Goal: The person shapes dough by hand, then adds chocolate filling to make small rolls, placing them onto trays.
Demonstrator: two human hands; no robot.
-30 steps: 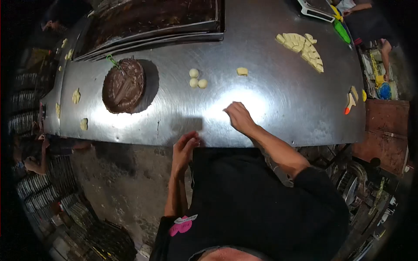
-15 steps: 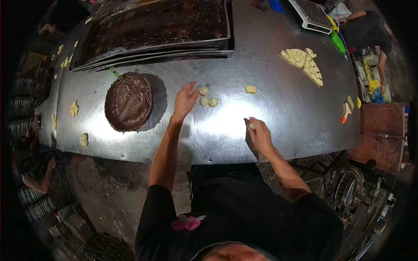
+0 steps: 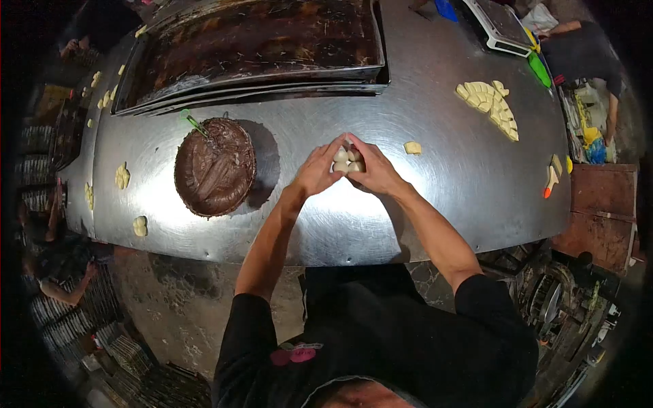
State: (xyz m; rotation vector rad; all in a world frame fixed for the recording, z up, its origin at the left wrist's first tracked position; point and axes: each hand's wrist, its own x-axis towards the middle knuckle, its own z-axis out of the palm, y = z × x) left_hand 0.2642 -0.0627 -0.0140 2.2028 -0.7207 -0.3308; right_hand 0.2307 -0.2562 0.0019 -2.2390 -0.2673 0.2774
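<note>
Several pale dough balls (image 3: 347,160) sit in a tight cluster on the metal table (image 3: 326,238). Around their left side curves my left hand (image 3: 318,168), while my right hand (image 3: 378,170) cups them from the right. The fingertips of both hands meet at the far side of the cluster. Right of the hands lies one small yellow dough piece (image 3: 413,147). To the left stands a round bowl (image 3: 215,167) of brown paste with a green-handled tool (image 3: 194,122) in it.
Stacked dark trays (image 3: 252,47) fill the back left. Cut dough pieces (image 3: 490,103), a scale (image 3: 496,27) and a brush (image 3: 550,178) lie to the right. Dough lumps (image 3: 122,175) dot the left side. Other people are at the edges, one by the right shelf (image 3: 602,214).
My right hand has moved up and left to the dough balls, and my left hand has closed in beside them. The loose balls are now bunched between both hands.
</note>
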